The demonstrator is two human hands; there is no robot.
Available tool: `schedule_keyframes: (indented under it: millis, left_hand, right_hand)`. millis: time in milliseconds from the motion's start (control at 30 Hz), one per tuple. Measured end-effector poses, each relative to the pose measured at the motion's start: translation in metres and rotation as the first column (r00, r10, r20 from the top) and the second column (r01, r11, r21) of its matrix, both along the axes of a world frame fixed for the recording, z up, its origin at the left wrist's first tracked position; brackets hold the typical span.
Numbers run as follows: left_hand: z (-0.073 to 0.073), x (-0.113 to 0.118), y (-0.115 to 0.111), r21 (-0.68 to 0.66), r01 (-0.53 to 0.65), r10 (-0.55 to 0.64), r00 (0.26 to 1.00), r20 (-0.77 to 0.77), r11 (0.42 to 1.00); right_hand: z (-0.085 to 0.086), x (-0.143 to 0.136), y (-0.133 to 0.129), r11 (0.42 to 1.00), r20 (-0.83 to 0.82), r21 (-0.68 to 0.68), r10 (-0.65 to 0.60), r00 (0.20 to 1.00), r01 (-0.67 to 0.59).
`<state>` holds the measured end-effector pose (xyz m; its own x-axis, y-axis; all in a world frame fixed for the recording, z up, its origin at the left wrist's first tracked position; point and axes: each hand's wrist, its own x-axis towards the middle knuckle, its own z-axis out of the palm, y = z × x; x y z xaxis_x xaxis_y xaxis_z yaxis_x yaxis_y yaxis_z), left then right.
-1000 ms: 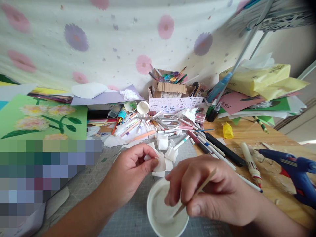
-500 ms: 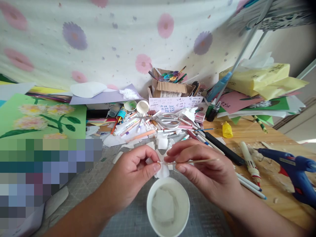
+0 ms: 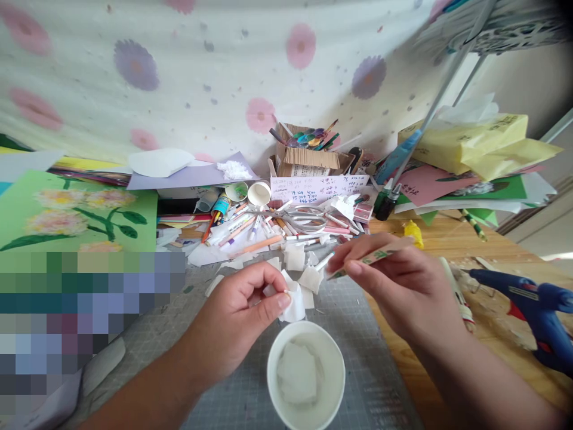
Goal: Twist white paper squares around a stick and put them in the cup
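Note:
My left hand point(image 3: 250, 307) pinches a small, curled piece of white paper point(image 3: 293, 304) between thumb and fingertips, just above the cup's far rim. To its right, my right hand point(image 3: 389, 280) is closed on a flat wooden stick point(image 3: 378, 254) with green marks, tilted up to the right. The stick's lower end is apart from the paper. Below the hands stands a white cup point(image 3: 271, 382) with pale, translucent square pieces point(image 3: 296, 373) inside. Several loose white paper squares point(image 3: 312, 278) lie just beyond the hands on the grey cutting mat point(image 3: 376, 382).
Markers and scissors point(image 3: 304, 220) crowd the back of the table. A blue glue gun point(image 3: 514, 289) lies at the right, near a yellow lump point(image 3: 412, 233). A green flower picture point(image 3: 120, 209) is at the left. Behind the pens stands a cardboard box point(image 3: 308, 160).
My right hand has moved right and slightly up, away from the paper, and the stick has turned so its flat, marked face shows. My left hand stays nearly in place with the paper.

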<state>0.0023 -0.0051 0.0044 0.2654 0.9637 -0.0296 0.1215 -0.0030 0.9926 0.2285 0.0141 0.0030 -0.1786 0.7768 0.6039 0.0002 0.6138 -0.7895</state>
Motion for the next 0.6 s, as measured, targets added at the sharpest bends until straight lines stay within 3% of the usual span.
schedule_keyframes:
  millis: [100,333,600]
  left_hand:
    - [-0.002,0.001,0.0,0.013,-0.005,0.005,1.0,0.004,1.0]
    - [0.0,0.0,-0.003,0.114,-0.02,0.022,1.0,-0.021,0.993]
    - [0.0,0.001,-0.002,0.237,-0.034,0.058,0.994,-0.094,0.971]
  right_hand:
    - [0.003,0.004,0.005,0.977,0.173,0.135,-0.19,0.966,0.168]
    - [0.004,-0.015,-0.013,0.995,0.073,0.093,0.033,0.997,-0.04]
    - [0.003,-0.02,-0.019,0.997,0.031,0.053,0.056,0.998,-0.058]
